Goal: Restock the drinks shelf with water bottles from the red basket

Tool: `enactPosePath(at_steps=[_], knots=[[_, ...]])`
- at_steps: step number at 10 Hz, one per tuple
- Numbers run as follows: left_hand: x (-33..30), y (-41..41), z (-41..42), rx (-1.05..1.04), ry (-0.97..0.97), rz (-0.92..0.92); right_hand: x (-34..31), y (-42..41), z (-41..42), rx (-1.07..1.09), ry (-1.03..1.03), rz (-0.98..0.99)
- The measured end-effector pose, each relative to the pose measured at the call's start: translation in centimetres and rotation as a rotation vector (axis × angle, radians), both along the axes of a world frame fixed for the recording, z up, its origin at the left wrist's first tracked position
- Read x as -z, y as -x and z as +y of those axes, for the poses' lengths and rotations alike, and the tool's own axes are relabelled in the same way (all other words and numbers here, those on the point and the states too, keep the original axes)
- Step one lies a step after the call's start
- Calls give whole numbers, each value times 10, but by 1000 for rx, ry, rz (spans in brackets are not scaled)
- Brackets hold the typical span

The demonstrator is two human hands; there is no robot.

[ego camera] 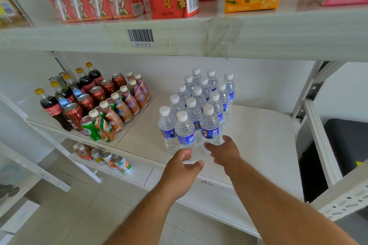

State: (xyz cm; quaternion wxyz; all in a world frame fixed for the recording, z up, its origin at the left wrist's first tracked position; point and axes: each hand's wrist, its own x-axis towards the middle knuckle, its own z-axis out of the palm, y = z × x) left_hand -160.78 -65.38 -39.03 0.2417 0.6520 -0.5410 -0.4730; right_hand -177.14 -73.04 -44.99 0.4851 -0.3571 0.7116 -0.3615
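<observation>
bare shelf [258, 135] right of water bottles [199, 105].

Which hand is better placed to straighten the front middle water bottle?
Probably the left hand: its curled fingers sit right at the base of the front middle bottle. The right hand is open beside the neighbouring bottle.

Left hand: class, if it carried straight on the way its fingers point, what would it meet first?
Probably the front middle water bottle: the left hand points at its base, just short of touching, though depth is unclear.
</observation>
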Motion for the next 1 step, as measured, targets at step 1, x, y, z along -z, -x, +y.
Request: enactPosePath(at_steps=[1], knots=[[-7, -11, 3, 6, 47, 19, -2, 1, 14, 69, 18, -48]])
